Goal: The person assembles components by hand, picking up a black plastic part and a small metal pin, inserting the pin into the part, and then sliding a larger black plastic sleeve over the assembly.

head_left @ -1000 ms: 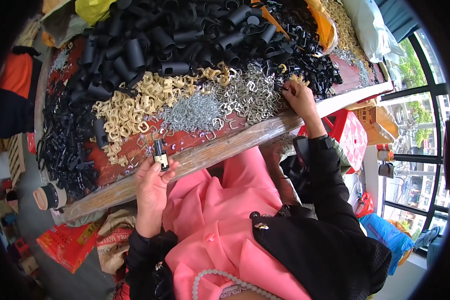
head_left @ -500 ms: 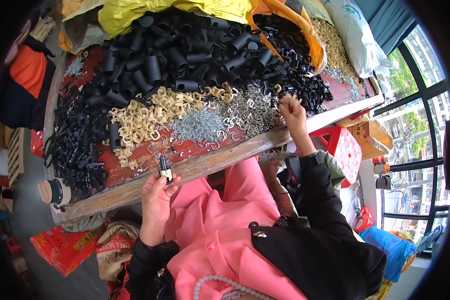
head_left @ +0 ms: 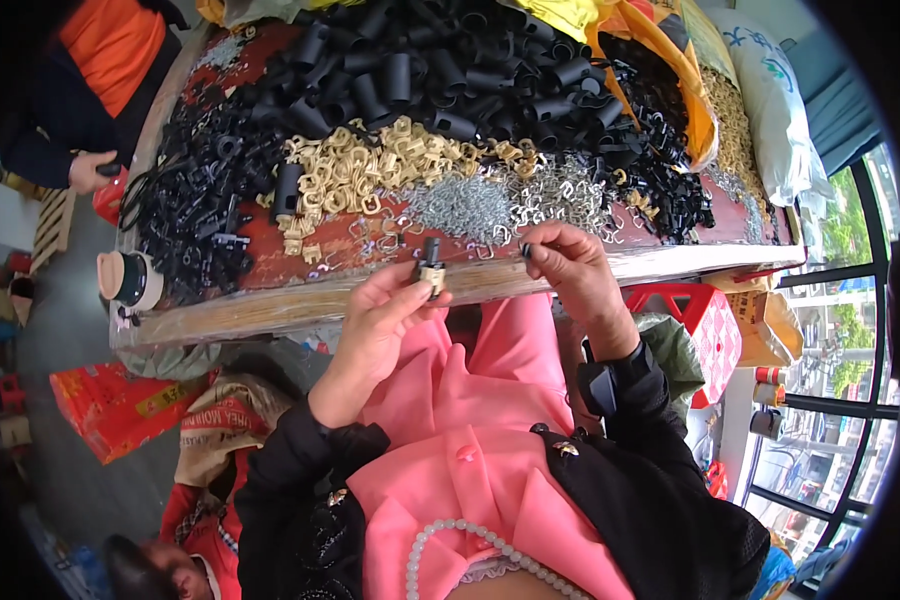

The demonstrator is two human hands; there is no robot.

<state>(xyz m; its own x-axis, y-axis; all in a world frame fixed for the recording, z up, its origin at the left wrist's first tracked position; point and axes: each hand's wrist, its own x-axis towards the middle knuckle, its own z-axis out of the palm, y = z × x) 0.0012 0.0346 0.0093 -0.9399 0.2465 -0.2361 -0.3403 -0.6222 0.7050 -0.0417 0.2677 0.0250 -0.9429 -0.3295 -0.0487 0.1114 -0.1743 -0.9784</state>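
Note:
My left hand (head_left: 378, 318) is closed on a small black-and-cream plastic assembly (head_left: 431, 268), its black stem pointing up. To its right, my right hand (head_left: 570, 268) pinches a small black part (head_left: 527, 250), too small to name further. Both hands are above my lap at the table's near edge, and the two parts are apart. Beyond them on the red tabletop (head_left: 260, 262) lie cream plastic clips (head_left: 375, 170), a heap of tiny silvery metal pieces (head_left: 462, 208) and bent metal clips (head_left: 568, 196).
Black cylindrical sleeves (head_left: 400, 78) pile up at the back, with small black parts (head_left: 195, 190) at the left. A roll of tape (head_left: 130, 278) stands on the near left corner. Another person's hand (head_left: 92, 170) shows far left. A red stool (head_left: 705, 330) stands at right.
My right hand has left the pile of small parts and come back toward my left hand, now pinching a black part. The left hand still grips its assembly. The whole view has shifted.

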